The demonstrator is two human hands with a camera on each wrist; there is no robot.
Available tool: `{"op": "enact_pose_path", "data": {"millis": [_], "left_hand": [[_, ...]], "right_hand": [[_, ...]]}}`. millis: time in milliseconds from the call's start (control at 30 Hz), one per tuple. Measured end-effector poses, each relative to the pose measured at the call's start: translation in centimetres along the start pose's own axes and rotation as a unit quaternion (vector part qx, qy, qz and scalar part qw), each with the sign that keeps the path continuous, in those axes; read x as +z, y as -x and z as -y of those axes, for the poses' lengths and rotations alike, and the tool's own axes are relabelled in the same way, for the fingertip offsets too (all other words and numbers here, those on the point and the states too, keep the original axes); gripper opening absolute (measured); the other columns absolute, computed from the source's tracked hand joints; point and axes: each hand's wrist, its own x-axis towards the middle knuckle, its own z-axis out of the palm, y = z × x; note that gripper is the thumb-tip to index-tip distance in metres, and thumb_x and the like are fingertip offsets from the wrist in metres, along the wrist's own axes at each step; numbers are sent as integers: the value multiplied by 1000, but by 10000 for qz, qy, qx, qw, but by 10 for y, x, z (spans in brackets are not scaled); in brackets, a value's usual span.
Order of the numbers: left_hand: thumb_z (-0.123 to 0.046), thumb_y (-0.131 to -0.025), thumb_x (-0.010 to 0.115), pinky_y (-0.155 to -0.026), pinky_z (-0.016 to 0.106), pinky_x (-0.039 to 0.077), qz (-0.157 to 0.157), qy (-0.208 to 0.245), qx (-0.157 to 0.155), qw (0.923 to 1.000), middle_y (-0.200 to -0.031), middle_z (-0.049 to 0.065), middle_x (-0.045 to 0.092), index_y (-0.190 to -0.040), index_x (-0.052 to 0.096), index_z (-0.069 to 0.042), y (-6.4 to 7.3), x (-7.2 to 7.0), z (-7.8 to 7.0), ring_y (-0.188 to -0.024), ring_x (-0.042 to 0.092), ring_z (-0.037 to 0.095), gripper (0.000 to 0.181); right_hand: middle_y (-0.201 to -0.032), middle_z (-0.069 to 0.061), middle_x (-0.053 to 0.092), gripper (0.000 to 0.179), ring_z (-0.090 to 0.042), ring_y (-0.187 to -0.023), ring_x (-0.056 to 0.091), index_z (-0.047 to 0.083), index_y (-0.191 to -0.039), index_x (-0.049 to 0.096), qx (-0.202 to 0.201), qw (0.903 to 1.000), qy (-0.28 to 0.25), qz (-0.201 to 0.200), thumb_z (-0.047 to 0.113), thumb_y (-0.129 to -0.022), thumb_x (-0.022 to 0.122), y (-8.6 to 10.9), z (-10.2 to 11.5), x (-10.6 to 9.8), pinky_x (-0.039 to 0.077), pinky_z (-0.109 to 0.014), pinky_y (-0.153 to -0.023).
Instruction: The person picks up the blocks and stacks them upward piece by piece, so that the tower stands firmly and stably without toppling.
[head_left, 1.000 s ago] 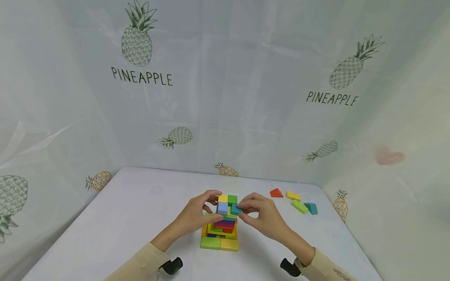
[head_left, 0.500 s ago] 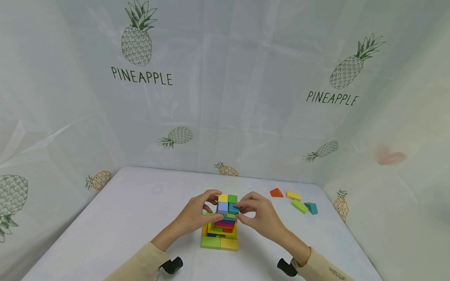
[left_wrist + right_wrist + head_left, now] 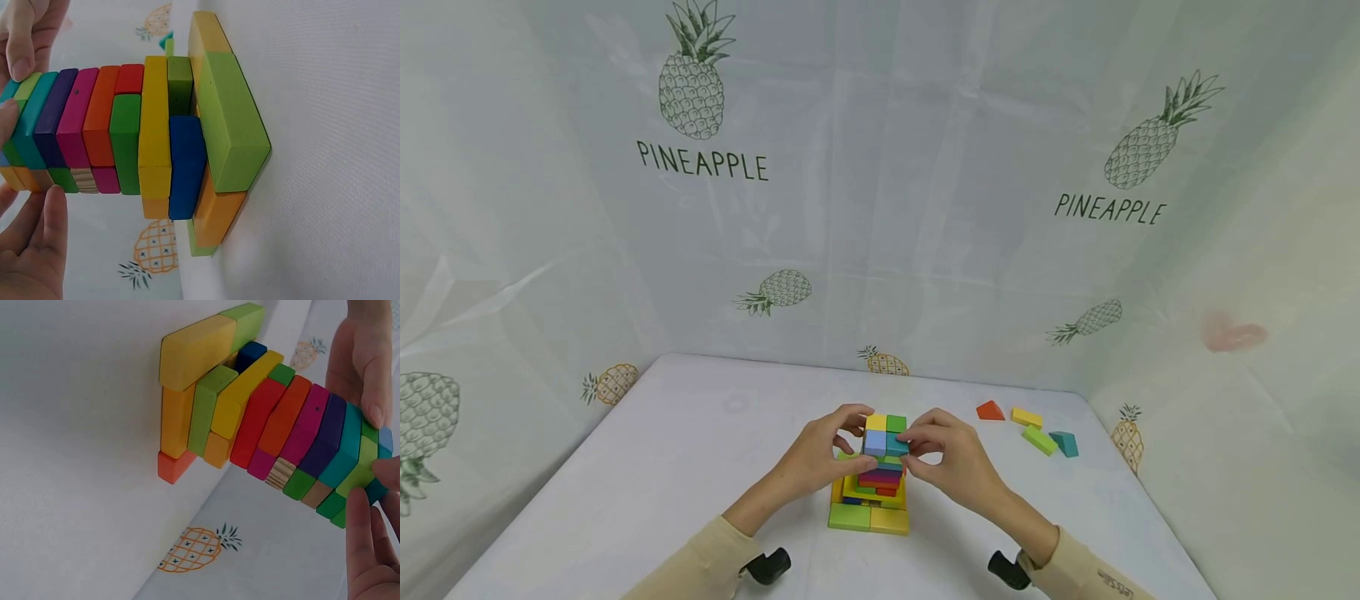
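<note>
A tower of coloured wooden blocks stands on a flat base of lime and yellow blocks. My left hand holds the tower's upper left side between thumb and fingers. At the top right front corner, my right hand pinches a teal block, which sits beside a light blue block. Behind these two are a yellow block and a green block. In the right wrist view, right-hand fingertips touch a lime block near the top.
Loose blocks lie at the table's back right: a red triangle, a yellow block, a lime block and a teal triangular block. A pineapple-printed curtain surrounds the white table.
My right hand has moved slightly left, bringing the teal block from jutting out at the right to lie against the light blue block. My left hand has kept its place.
</note>
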Motion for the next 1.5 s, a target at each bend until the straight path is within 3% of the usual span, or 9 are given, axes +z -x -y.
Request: {"op": "enact_pose_path", "data": {"millis": [200,367,567,733,900,1000,1133,1267,1500], "left_hand": [[-41,-91,86,-89,25,59,-38,-38,-33,10000,-131,-2,69,-149,54,-27,-1,1,1,-116,64,17,68],[-41,-92,85,-89,26,60,-22,-4,-10,10000,-131,-1,69,-150,54,-23,0,1,0,-116,65,25,68],[-40,-92,84,-89,27,60,-1,74,-31,10000,-132,1,69,-150,54,-22,0,0,-4,-116,65,24,67],[-40,-92,84,-90,27,60,24,39,-117,9999,-133,0,68,-150,54,-22,0,0,-8,-115,64,16,68],[-41,-92,85,-90,26,60,3,49,-56,10000,-134,1,68,-150,53,-25,1,-1,-4,-117,66,27,68],[-42,-92,84,-89,26,60,4,70,-5,10000,-134,1,68,-150,53,-23,1,-1,-1,-118,66,32,68],[-41,-92,84,-89,25,59,8,51,-42,10000,-133,-1,68,-152,53,-19,1,0,0,-116,66,28,71],[-39,-92,85,-89,26,60,-18,46,-76,10000,-131,0,68,-151,53,-18,1,1,-2,-115,65,27,70],[-37,-92,85,-90,27,59,-11,75,-121,9999,-132,1,68,-150,54,-24,2,0,-4,-116,65,29,67]], "right_hand": [[-103,1,65,29,-7,-87,73,12,-109,81,10,10000,51,-36,-1,-84,88,0,-1,0,63,-27,-80],[-106,1,66,30,-9,-88,73,14,-113,80,44,9999,134,22,3,-86,88,2,-1,-3,63,-27,-82],[-109,8,67,32,-6,-88,71,18,-115,79,139,9980,584,-195,6,-87,88,10,-9,-26,64,-30,-80],[-109,8,68,39,-8,-88,70,16,-117,78,131,9931,1099,-379,0,-83,88,27,-47,-60,64,-29,-74],[-111,-2,71,40,-11,-89,69,9,-120,77,167,9893,1407,-351,-4,-83,86,46,-102,-94,64,-29,-70],[-113,-10,72,38,-22,-90,71,6,-120,77,514,9852,1603,-317,-3,-84,86,56,-132,-110,64,-32,-70],[-117,-16,71,37,-33,-96,72,3,-122,76,1203,9755,1832,-167,1,-86,85,67,-163,-125,65,-43,-77],[-119,-20,70,37,-37,-100,70,1,-123,74,1591,9675,1966,5,4,-87,85,73,-183,-133,62,-54,-84],[-122,-23,68,38,-40,-103,70,0,-123,74,1967,9591,2020,243,4,-88,84,81,-202,-136,61,-56,-89]]}}
